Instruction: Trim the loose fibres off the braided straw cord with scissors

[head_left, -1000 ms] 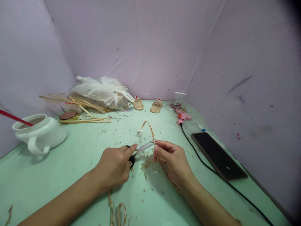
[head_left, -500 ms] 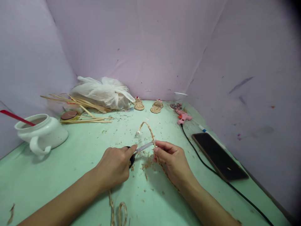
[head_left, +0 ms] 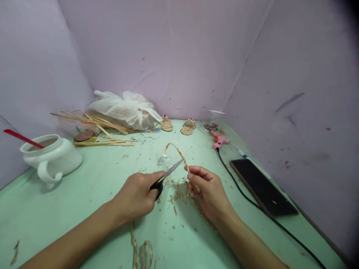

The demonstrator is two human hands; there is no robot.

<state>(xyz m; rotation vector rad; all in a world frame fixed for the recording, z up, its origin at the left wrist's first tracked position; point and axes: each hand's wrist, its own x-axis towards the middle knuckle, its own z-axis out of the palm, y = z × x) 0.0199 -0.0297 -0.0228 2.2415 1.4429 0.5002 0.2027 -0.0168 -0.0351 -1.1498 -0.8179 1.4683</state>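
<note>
Two hands at mid-frame: I record the left hand (head_left: 141, 196) curled round the scissors (head_left: 172, 170), the right hand (head_left: 207, 190) pinching the braided cord (head_left: 179, 151) between thumb and fingers. The cord's long axis arches from mid-frame through the right hand, the nearer, toward the lower right. From its left, the scissors' tip points upper right at the cord; contact I cannot confirm.

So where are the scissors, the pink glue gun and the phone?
Scissors (head_left: 169, 173): head view, on the blade.
Pink glue gun (head_left: 221, 140): head view, on its body.
Phone (head_left: 263, 188): head view, on its dark screen.
</note>
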